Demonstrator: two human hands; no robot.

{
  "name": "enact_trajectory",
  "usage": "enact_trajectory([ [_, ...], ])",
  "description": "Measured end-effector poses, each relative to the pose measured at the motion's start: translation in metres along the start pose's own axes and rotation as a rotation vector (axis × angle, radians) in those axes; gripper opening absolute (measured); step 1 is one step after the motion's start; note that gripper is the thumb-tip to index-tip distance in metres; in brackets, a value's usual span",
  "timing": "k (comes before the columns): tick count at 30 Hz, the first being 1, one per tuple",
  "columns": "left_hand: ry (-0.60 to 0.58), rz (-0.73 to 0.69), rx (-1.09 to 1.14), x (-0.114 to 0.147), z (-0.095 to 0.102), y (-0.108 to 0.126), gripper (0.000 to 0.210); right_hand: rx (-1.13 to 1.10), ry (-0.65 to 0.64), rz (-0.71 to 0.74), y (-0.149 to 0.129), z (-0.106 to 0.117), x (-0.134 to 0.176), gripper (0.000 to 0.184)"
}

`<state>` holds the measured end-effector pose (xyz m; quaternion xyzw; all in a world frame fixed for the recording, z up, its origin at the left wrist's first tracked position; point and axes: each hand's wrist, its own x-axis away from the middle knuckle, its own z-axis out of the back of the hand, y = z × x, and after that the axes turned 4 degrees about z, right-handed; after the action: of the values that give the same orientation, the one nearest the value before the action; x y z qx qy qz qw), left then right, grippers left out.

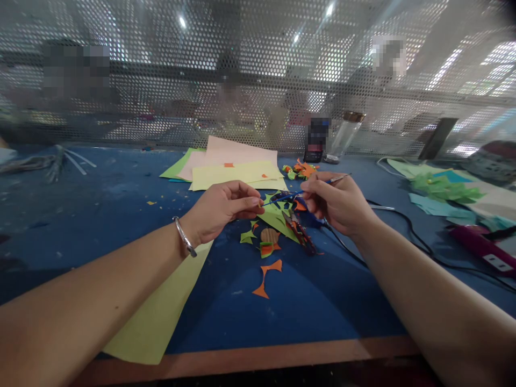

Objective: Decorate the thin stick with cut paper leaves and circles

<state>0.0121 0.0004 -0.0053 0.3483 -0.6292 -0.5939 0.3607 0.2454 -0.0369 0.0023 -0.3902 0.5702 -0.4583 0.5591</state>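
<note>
My left hand (229, 207), with a silver bangle on its wrist, is closed in a pinch at the near tip of a thin blue stick (282, 198). Whatever else may lie between those fingertips is too small to tell. My right hand (334, 201) grips the same stick farther along, and a slim pointed end pokes out past its knuckles. Below the hands lie red-handled scissors (300, 234), a cut green paper sheet (278, 217), a round wooden disc (269, 235) and orange paper scraps (264, 279).
Stacked paper sheets (237, 174) lie at the back before a perforated metal screen (161, 80). A clear bottle (346, 134) stands there too. At right are a black cable (407, 215), a magenta power strip (479, 244) and green cut paper (447, 188). People show blurred behind the screen.
</note>
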Motion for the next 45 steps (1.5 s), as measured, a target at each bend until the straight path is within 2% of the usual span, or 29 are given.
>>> enact_trajectory([
  [11, 0.031, -0.041, 0.022, 0.000, -0.004, -0.003, 0.018, 0.034, -0.034, 0.052, 0.004, 0.000, 0.001, 0.026],
  [16, 0.052, -0.033, 0.084, 0.001, -0.005, -0.001, 0.019, 0.040, -0.008, 0.135, 0.005, -0.001, 0.002, 0.025],
  [21, 0.107, -0.023, 0.140, 0.002, -0.007, 0.002, 0.034, 0.111, 0.006, 0.222, 0.005, -0.003, 0.005, 0.027],
  [29, 0.090, -0.093, 0.111, 0.004, -0.012, 0.002, 0.054, 0.272, 0.009, 0.337, -0.001, -0.009, 0.016, 0.027],
  [45, 0.170, -0.246, 0.055, 0.004, -0.011, 0.002, 0.050, 0.532, 0.031, 0.631, -0.004, -0.016, 0.027, 0.022],
])
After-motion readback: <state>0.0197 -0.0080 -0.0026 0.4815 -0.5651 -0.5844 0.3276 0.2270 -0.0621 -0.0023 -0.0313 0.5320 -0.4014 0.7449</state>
